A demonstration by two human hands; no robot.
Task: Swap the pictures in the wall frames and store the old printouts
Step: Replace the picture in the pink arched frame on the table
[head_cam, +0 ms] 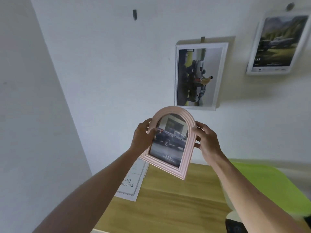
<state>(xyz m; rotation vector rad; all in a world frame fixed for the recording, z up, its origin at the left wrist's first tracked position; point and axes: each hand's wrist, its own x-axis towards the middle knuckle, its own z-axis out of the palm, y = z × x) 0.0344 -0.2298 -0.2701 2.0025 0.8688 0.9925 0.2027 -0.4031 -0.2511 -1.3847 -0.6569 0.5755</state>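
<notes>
A: Centre of the frame, slightly low: pink arched frame, held up in front of the white wall, tilted with its top leaning right. Print inside shows a dark pickup, "TOYOTA" legible at the bottom.

B: Hands?

A: Both on it. Left hand grips the left edge, fingers curled round the rim, thumb over the glass. Right hand grips the right edge, thumb near the arch's shoulder, fingers behind, out of sight.

B: Wall?

A: White rectangular frame right of centre, hanging from a hook; its truck print sits sideways. Second white frame at upper right, slanted, a vehicle in a mountain landscape. Bare dark hook upper centre-left, nothing on it.

B: Below?

A: Wooden table along the bottom. Printed sheet with a scalloped border lies flat at its left end, partly behind the left forearm, text upside down to the camera. Lime-green surface lower right, cannot tell what it is
</notes>
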